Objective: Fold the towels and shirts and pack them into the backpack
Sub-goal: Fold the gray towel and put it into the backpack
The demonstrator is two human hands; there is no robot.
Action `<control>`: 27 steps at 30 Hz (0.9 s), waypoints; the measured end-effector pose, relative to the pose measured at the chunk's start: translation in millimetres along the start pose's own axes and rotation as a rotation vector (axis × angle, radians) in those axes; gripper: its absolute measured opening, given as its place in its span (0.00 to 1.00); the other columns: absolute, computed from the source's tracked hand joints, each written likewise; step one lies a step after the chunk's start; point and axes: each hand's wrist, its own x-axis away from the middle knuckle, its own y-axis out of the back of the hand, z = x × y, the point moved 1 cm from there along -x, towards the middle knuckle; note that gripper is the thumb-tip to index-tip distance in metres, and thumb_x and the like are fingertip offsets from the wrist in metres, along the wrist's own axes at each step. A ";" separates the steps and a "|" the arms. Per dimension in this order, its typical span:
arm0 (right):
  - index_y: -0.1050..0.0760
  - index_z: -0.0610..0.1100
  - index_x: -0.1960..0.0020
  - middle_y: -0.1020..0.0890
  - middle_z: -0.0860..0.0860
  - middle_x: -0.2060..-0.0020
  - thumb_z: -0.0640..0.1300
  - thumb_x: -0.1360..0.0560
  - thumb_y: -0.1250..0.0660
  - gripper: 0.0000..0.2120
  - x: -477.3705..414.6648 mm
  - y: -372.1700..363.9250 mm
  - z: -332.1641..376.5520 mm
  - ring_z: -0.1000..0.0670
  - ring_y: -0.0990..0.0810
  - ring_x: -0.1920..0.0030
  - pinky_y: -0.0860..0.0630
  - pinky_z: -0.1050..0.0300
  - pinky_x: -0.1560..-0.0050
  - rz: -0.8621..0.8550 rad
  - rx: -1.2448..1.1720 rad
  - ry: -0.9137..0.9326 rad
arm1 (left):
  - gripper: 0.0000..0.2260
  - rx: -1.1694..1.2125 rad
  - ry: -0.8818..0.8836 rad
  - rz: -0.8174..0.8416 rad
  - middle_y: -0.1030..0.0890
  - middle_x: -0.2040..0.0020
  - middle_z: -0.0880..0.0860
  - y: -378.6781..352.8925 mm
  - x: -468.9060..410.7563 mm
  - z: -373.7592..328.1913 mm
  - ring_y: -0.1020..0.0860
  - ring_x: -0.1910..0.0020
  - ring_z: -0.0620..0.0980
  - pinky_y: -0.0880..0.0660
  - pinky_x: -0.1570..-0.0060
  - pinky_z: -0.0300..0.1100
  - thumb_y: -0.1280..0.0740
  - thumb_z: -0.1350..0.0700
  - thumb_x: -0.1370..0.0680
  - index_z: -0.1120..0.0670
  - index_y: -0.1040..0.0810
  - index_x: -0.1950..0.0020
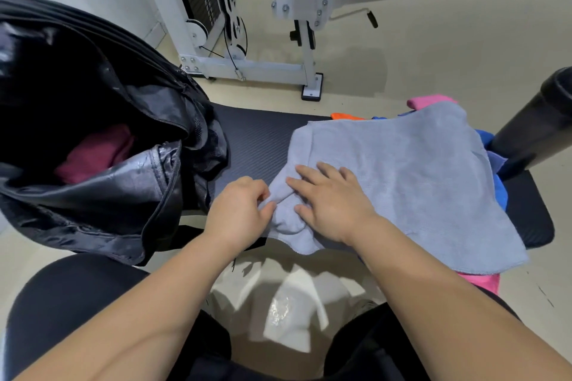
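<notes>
A light grey towel [411, 170] lies spread over the black padded bench [253, 139], on top of other cloths. My left hand [240, 213] pinches the towel's bunched near-left corner. My right hand [332, 198] lies flat on the towel just right of that corner, fingers straight. The black backpack [102, 120] stands open at the left of the bench, and a folded maroon cloth [96, 155] lies inside it.
Under the grey towel peek a pink cloth [430, 100], an orange cloth [345, 116] and a blue cloth [498, 192]. A black roller pad [538, 130] juts in at the right. A white weight machine [247, 40] stands on the floor beyond the bench.
</notes>
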 end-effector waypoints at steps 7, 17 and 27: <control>0.20 0.51 0.44 0.22 0.54 0.36 0.61 0.20 0.43 0.19 15.2 -1.4 -10.8 0.45 0.29 0.36 0.34 0.46 0.39 -0.250 -0.062 -0.202 | 0.04 -0.038 -0.198 0.099 0.28 0.57 0.47 -9.5 8.5 -10.9 0.27 0.55 0.51 0.28 0.61 0.45 0.28 0.53 0.26 0.52 0.20 0.56; 0.25 0.59 0.31 0.30 0.52 0.44 0.61 0.28 0.28 0.26 12.2 5.9 -10.6 0.46 0.32 0.40 0.33 0.48 0.38 -0.194 -0.217 -0.091 | 0.05 0.242 -0.188 0.077 0.23 0.61 0.43 -4.9 12.4 -24.0 0.25 0.61 0.42 0.28 0.58 0.40 0.27 0.60 0.26 0.51 0.16 0.54; 0.17 0.53 0.49 0.19 0.53 0.51 0.69 0.28 0.34 0.21 24.3 9.3 -32.1 0.46 0.25 0.46 0.30 0.50 0.48 -0.279 -0.070 -0.431 | 0.03 0.162 -0.176 0.181 0.23 0.61 0.44 -18.4 14.1 -26.8 0.24 0.61 0.45 0.24 0.56 0.47 0.26 0.58 0.26 0.50 0.18 0.57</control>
